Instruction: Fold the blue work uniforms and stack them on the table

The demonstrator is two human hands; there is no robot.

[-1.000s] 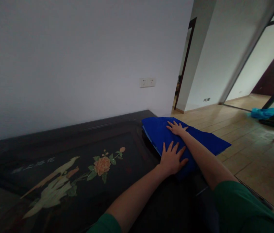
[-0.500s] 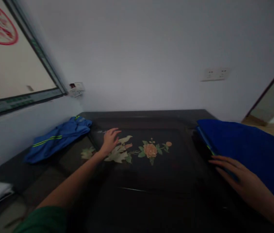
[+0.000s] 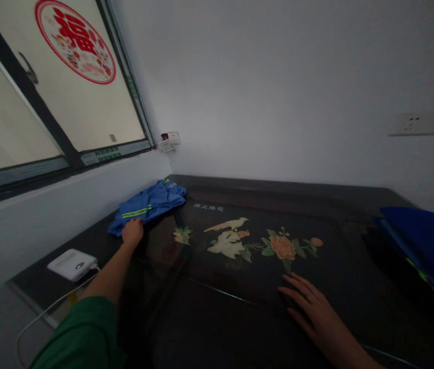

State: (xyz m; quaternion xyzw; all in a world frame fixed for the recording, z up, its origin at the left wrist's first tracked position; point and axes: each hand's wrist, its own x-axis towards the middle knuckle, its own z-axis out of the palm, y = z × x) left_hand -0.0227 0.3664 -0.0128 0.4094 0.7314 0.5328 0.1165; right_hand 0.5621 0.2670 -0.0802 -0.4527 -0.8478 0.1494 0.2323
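Observation:
A crumpled blue garment (image 3: pixel 153 201) with yellow-green stripes lies at the back left of a dark, glossy tabletop (image 3: pixel 217 328). My left hand (image 3: pixel 132 233) is at its near edge, fingers curled onto the cloth; the fingertips are partly hidden. My right hand (image 3: pixel 309 305) is over the tabletop with its fingers spread, holding nothing, just below the inlaid flower (image 3: pixel 283 248). At the right edge sits a folded stack of blue clothing (image 3: pixel 424 241) with yellow-green trim, apart from my right hand.
A white device (image 3: pixel 73 264) with a white cable (image 3: pixel 53 303) rests on the left side. Behind is a pale wall with sockets (image 3: pixel 424 123) and a corner outlet (image 3: pixel 169 141). The window (image 3: pixel 97 113) on the left bears a red round sticker (image 3: pixel 76 41).
The view has turned left. My left hand has moved from above the inlay to the crumpled garment. My right hand has left the folded stack and come over the tabletop.

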